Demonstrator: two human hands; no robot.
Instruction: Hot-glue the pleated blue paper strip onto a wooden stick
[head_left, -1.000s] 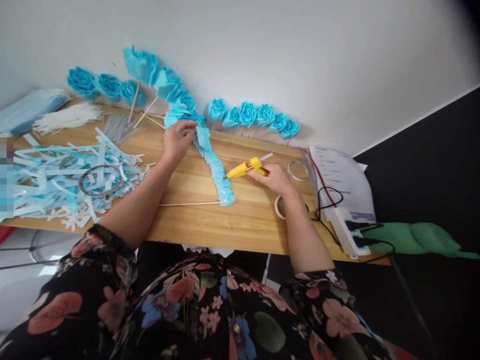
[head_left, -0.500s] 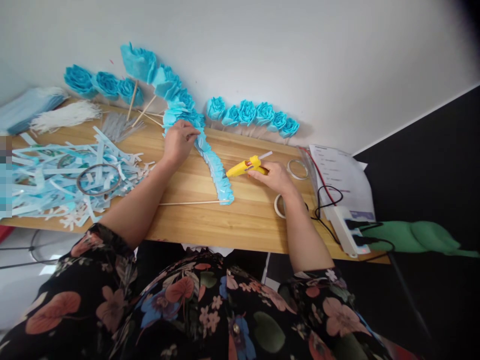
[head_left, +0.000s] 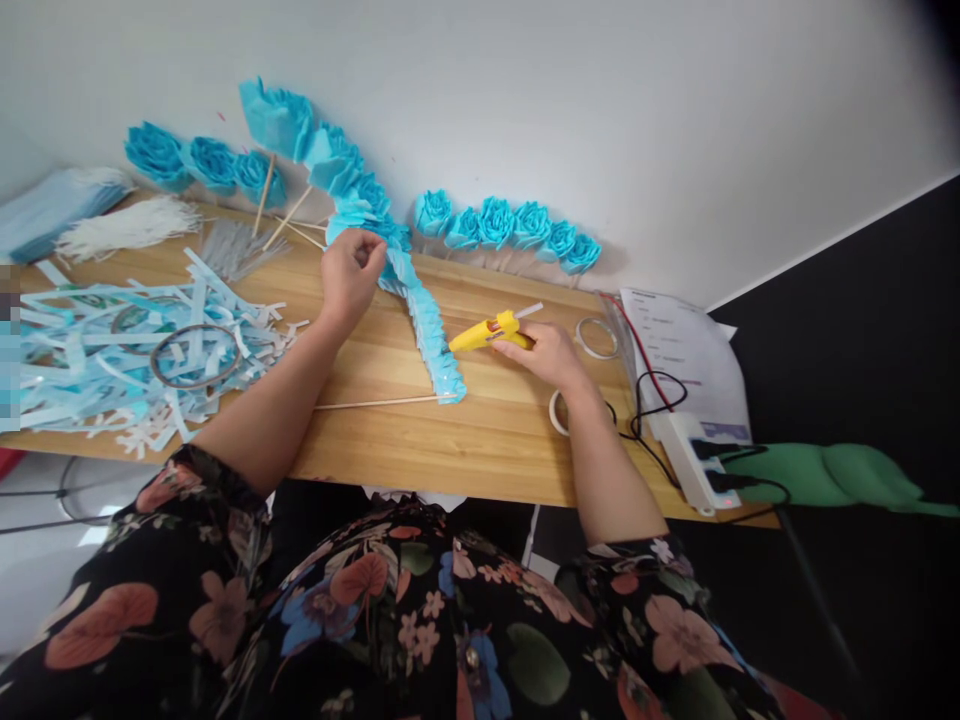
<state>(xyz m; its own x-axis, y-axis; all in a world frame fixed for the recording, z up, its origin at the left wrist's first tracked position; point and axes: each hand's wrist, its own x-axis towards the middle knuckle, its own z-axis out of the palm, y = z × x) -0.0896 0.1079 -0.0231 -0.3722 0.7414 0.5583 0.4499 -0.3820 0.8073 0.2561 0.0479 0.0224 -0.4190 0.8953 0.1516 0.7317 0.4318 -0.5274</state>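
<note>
A yellow glue gun (head_left: 484, 332) is gripped in my right hand (head_left: 551, 352), its nozzle pointing left, close to the edge of a pleated blue crepe paper strip (head_left: 429, 325). My left hand (head_left: 351, 275) is closed, thumb and fingers drawn together, beside the upper part of that strip. Whether anything is pinched in it is hidden. The near end of the strip rests over the tip of a thin wooden stick (head_left: 382, 403) lying on the table. Beyond my left hand, large blue paper flowers (head_left: 335, 160) on sticks lean at the wall.
Cut paper strips (head_left: 135, 350) and a ring (head_left: 196, 356) cover the left side of the wooden table (head_left: 420, 460). A row of blue paper roses (head_left: 496, 222) stands along the wall. Tape rolls (head_left: 597, 338), a power strip (head_left: 697, 465) and cables lie at the right.
My left hand has drawn back slightly to the left, its fingers now more curled. The glue gun stays almost where it was, beside the strip.
</note>
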